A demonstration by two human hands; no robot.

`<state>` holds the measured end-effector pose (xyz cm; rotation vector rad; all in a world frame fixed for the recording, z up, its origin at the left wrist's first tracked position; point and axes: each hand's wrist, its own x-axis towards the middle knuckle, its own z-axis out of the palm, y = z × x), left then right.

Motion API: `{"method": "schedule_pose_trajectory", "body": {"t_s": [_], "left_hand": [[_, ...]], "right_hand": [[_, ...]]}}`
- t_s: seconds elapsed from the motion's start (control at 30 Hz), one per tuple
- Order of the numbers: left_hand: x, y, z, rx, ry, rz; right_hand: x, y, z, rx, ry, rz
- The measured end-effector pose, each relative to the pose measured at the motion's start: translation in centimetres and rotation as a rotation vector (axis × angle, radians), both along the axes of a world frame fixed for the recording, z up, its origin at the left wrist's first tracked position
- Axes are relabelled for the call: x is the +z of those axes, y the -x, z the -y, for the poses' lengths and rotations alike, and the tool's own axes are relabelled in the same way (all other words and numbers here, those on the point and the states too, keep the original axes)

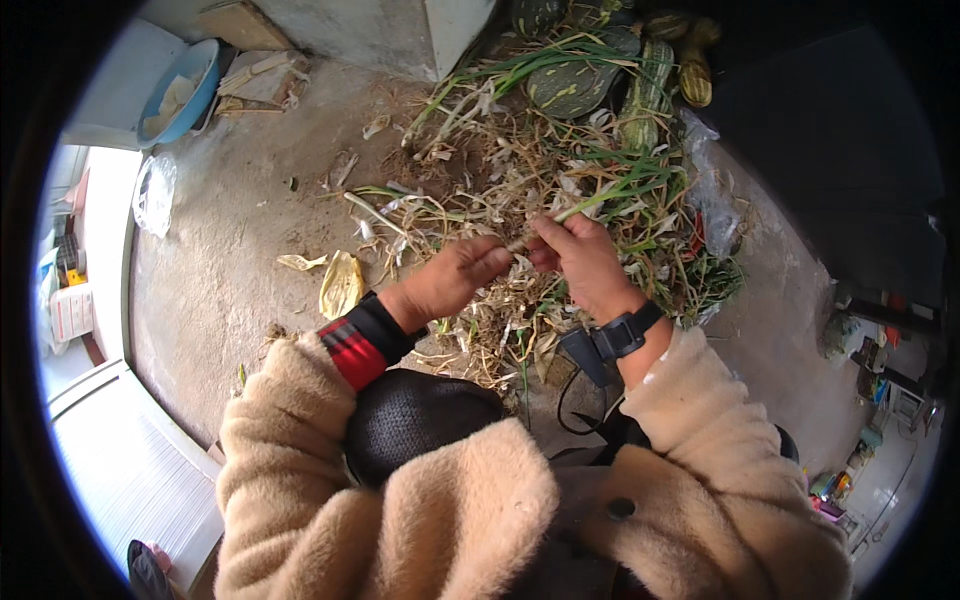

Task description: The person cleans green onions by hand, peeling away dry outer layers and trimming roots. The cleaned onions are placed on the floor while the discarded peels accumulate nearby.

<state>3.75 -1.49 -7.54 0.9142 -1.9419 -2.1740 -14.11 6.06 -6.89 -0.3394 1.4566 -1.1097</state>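
A scallion (598, 198) is held between both of my hands above a heap of plant trimmings (510, 184). My left hand (461, 276) pinches its lower end between thumb and fingers. My right hand (583, 259) grips the pale stalk a little higher, and the green leaves run up to the right. The fingers partly hide the stalk and its root end. Under the hands lie dry roots, pale peeled skins and yellowed leaves. Another pale stalk (373, 212) lies to the left of the heap. More scallions (450, 124) with green tops rest at its far side.
Beyond the heap sit a mottled green pumpkin (574, 86) and a long striped squash (646, 94). Clear plastic (705, 187) lies on the right. Yellowish plastic (342, 285) is on the concrete floor (247, 217), left. A blue basin (184, 94) stands far left.
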Motion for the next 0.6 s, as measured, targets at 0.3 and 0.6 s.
{"method": "schedule_pose_trajectory", "body": {"t_s": [0.3, 0.6], "left_hand": [[1.4, 0.1, -0.2, -0.369, 0.281, -0.187], [-1.0, 0.8, 0.2, -0.644, 0.792, 0.472]], "right_hand": [[-0.3, 0.2, -0.8, 0.176, -0.196, 0.058], [-1.8, -2.4, -0.7, 0.281, 0.095, -0.586]]}}
